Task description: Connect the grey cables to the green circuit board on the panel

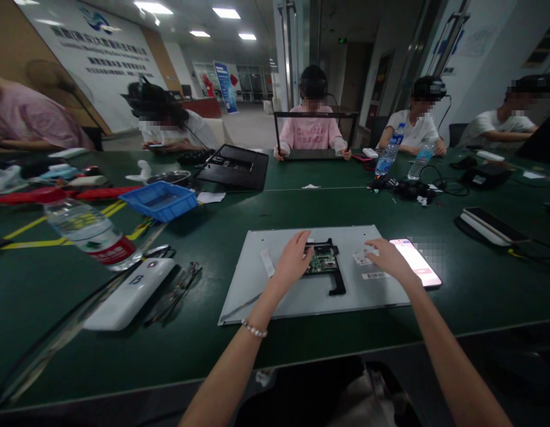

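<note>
A pale grey flat panel point(266, 296) lies on the green table in front of me. On its middle sits a green circuit board point(321, 261) with a black bracket point(339, 281) around its edge. My left hand point(295, 258) rests at the left edge of the board, fingers stretched out and thumb apart over the board's side; its contact with the board is partly hidden. Above the panel's right part, beside a white label point(361, 258), my right hand point(385, 258) is open with curved, separated fingers and nothing visible in them.
A lit phone point(416, 264) lies right of the panel. To the left are a white power bank point(130, 293), glasses point(179, 290), a water bottle point(92, 231) and a blue tray point(161, 201). Across the table, a person holds a black frame point(317, 114); several other people sit around.
</note>
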